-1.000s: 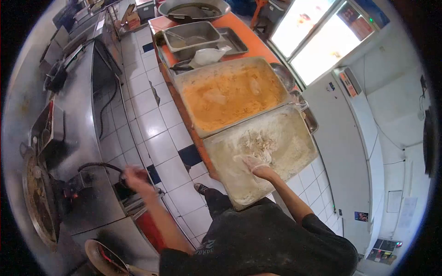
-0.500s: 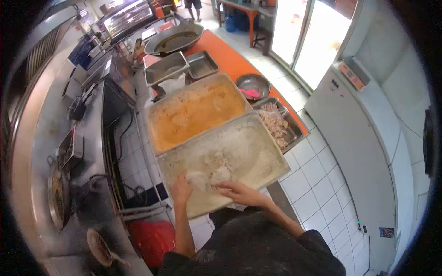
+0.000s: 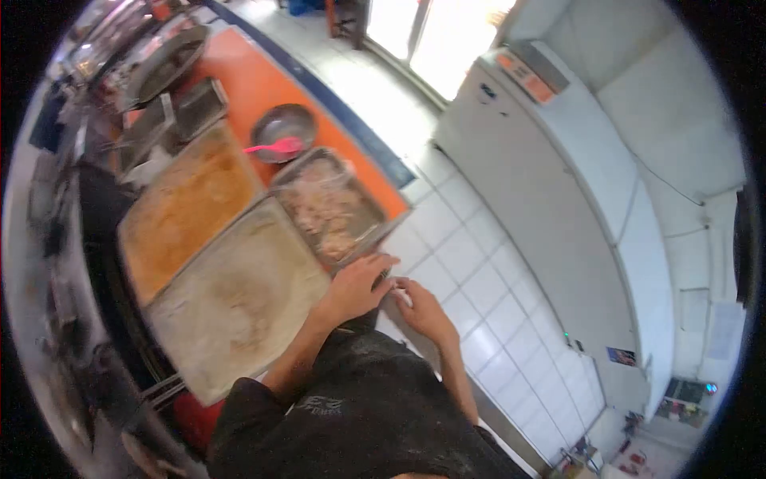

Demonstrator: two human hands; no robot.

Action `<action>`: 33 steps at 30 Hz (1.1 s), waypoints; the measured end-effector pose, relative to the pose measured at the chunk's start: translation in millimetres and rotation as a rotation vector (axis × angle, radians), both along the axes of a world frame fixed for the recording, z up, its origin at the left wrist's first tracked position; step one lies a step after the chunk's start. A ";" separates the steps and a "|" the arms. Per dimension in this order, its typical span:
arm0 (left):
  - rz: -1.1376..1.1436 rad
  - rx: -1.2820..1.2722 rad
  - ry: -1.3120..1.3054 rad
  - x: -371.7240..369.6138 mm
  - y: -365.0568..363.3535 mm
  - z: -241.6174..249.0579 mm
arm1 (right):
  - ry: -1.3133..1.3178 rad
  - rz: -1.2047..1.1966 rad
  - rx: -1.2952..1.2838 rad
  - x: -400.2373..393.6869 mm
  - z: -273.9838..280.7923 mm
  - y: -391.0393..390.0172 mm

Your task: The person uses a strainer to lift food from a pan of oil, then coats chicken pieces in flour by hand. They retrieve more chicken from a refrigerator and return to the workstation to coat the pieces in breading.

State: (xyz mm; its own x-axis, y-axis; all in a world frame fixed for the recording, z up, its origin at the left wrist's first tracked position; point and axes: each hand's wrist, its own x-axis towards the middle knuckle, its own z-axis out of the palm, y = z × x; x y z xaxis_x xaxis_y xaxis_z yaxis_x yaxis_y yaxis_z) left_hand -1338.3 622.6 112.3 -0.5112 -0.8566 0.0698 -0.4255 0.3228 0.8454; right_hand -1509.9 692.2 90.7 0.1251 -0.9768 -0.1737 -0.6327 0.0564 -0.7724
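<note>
My left hand (image 3: 355, 289) is raised off the near corner of a flour tray (image 3: 179, 307), its fingers stretched out to the right. Close beside its fingertips, my right hand (image 3: 427, 313) has its fingers curled in, and a small whitish bit shows at their tips that I cannot make out. Both hands are in front of my dark shirt. Pale flour (image 3: 255, 287) with a rougher patch in the middle fills the tray. Just beyond my left hand is a metal tray of raw chicken pieces (image 3: 323, 207).
An orange-brown tray (image 3: 187, 211) adjoins the flour tray on an orange table (image 3: 247, 72). A metal bowl (image 3: 271, 124) holds a pink utensil (image 3: 279, 146). A large wok (image 3: 167, 64) stands farther back. To the right are a tiled floor (image 3: 479, 279) and a white freezer (image 3: 535, 191).
Both hands have come up out of the flour tray and moved right, close together. My view has turned to the right. The pale lumps no longer show distinctly in the flour.
</note>
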 end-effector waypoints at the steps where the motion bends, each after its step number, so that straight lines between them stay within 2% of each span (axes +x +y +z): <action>1: -0.107 0.051 0.008 -25.5 -10.4 -11.8 | 0.023 -0.062 0.027 -16.8 -3.2 -8.4; 3: -0.251 0.118 -0.011 -76.9 -35.7 -26.2 | 0.077 -0.136 0.139 -64.2 -22.7 -23.2; 6: -0.278 0.149 0.042 -134.6 -91.1 -54.9 | 0.206 -0.176 0.232 -142.6 -58.1 -57.1; 8: -0.269 0.188 0.001 -166.2 -147.0 -55.0 | 0.432 -0.166 0.454 -184.2 -54.0 -89.9; 12: -0.126 0.079 -0.055 -220.9 -274.2 -66.8 | 0.408 -0.161 0.365 -280.7 -78.8 -164.3; 15: 0.042 0.225 0.215 -260.9 -382.5 -79.9 | 0.282 -0.258 0.294 -321.8 -70.5 -250.7; 17: 0.171 0.446 0.332 -283.6 -454.1 -168.7 | 0.265 -0.253 0.358 -345.9 -68.0 -318.3; 18: 0.248 0.351 0.153 -285.9 -483.7 -223.3 | 0.292 -0.215 0.378 -359.5 -72.4 -354.2; 19: 0.350 0.319 -0.029 -280.0 -498.3 -245.6 | 0.271 -0.207 0.349 -371.6 -87.0 -396.6; 20: 0.388 0.290 -0.299 -268.8 -505.4 -300.6 | 0.313 -0.110 0.225 -387.2 -108.8 -438.9; 21: 0.422 0.427 -0.457 -255.5 -502.7 -332.2 | 0.364 -0.017 0.114 -404.4 -117.6 -467.6; 22: 0.422 0.415 -0.664 -246.1 -502.5 -409.2 | 0.359 -0.008 0.100 -415.5 -103.3 -507.5; 23: 0.632 0.801 -0.298 -253.6 -494.4 -356.0 | 0.363 0.000 0.063 -416.9 -84.1 -559.2; 24: 0.576 0.925 -0.424 -238.6 -489.5 -371.1 | 0.319 -0.007 0.010 -418.8 -66.7 -603.8; 25: 0.663 0.995 -0.203 -232.2 -472.3 -389.2 | 0.256 -0.009 -0.024 -419.1 -51.5 -646.5; 26: 0.500 0.781 -0.277 -222.5 -459.6 -372.0 | 0.238 0.000 -0.021 -419.2 -41.3 -685.1; 27: 0.584 0.697 -0.173 -229.9 -448.3 -333.5 | 0.168 0.024 -0.044 -421.1 -31.3 -730.0; 28: 0.557 0.563 -0.301 -214.0 -434.8 -397.4 | 0.107 0.049 -0.078 -422.9 -21.9 -782.7; 29: 0.770 0.681 -0.336 -214.9 -419.4 -431.1 | 0.104 0.073 -0.134 -420.0 -5.1 -826.7; 30: 0.795 0.635 -0.354 -209.7 -412.2 -443.2 | 0.102 0.104 -0.188 -414.6 9.4 -871.4; 32: 0.888 0.921 -0.280 -207.8 -396.7 -416.0 | 0.165 0.176 -0.308 -422.9 -7.7 -984.3; 33: 0.916 0.990 -0.257 -207.0 -407.8 -406.7 | 0.118 0.085 -0.415 -411.2 20.8 -1020.8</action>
State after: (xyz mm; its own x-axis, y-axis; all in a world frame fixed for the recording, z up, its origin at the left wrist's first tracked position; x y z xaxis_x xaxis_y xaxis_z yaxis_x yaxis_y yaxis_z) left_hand -1545.3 214.8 -294.4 0.3532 -0.5279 -0.7724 -0.3359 -0.8421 0.4220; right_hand -1921.1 -328.6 111.5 0.2107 -0.9541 0.2130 -0.7066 -0.2992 -0.6412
